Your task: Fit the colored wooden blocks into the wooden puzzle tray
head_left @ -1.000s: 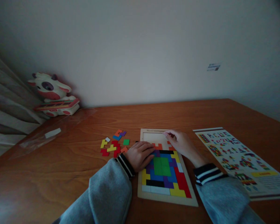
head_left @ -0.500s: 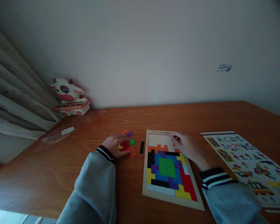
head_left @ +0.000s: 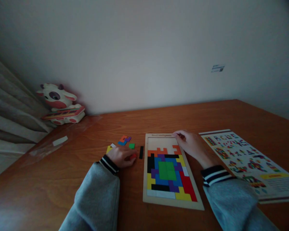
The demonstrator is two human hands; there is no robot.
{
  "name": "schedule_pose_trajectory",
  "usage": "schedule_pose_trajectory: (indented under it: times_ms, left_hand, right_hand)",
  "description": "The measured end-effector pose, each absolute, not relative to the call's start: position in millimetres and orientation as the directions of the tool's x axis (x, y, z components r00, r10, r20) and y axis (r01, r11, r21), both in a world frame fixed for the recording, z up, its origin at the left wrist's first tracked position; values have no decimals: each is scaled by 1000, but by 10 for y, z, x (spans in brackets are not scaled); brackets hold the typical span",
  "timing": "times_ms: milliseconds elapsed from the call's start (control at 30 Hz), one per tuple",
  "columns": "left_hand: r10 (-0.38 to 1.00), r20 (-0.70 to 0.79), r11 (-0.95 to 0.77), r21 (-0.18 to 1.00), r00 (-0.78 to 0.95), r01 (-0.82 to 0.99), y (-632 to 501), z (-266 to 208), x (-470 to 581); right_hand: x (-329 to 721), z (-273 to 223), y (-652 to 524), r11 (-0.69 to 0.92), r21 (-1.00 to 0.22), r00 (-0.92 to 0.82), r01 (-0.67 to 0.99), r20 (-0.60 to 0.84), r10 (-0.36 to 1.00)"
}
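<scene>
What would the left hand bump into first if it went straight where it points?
Beyond the red bit by its fingers, the left hand would probably meet the black piece, then the board. I can't tell how high the hand is, so it might pass over.

The left sleeve [head_left: 96, 192], toward seven o'clock, is plain heather-grey cloth, loosely cut and softly creased; the right sleeve [head_left: 233, 200], toward five o'clock, matches. Left cuff [head_left: 108, 164] and right cuff [head_left: 216, 175] are black, banded with white stripes. Both hands [head_left: 121, 156] are bare.
</scene>
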State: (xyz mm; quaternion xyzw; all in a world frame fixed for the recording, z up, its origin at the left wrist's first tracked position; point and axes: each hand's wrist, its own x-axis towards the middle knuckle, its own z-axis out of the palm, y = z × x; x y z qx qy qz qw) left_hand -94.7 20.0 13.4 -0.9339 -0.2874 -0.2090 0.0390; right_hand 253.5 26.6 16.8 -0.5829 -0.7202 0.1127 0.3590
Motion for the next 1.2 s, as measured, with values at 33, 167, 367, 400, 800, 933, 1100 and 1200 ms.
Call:
schedule_pose_trajectory:
  times_ms: [33,167,367,400,800,933,1100,1200]
  left_hand:
    - [502,432,-833,8,749,553,203,131,-932]
    - [468,477,-827,-60,744,559,227,91,-907]
    - [463,544,-815,-48,700,577,273,47,-946]
    - [462,551,-815,-45,695,577,273,56,-944]
    - [796,553,-605,713,246,355,-6,26,-83]
    - [924,378,-379,925,56,5,-48,-5,245]
    - [951,286,-275,956,115,-100,-67,-45,333]
    - [956,255,-241,965,146,-106,-73,-56,312]
  right_hand:
    - [2537,178,264,292,-586,-55,756,387,920]
    - [2531,154,273,294,-617,-46,730,385,922]
    - [2537,91,302,318,-635,-46,704,406,913]
    - [2540,96,304,318,-636,-46,703,405,913]
    - [2245,298,96,310,-892,-400,330,166,901]
    - [2206,284,86,247,-933,-457,263,105,883]
    - [2262,262,142,201,-963,-378,178,122,918]
    - [2291,263,153,229,-954,-347,192,152,926]
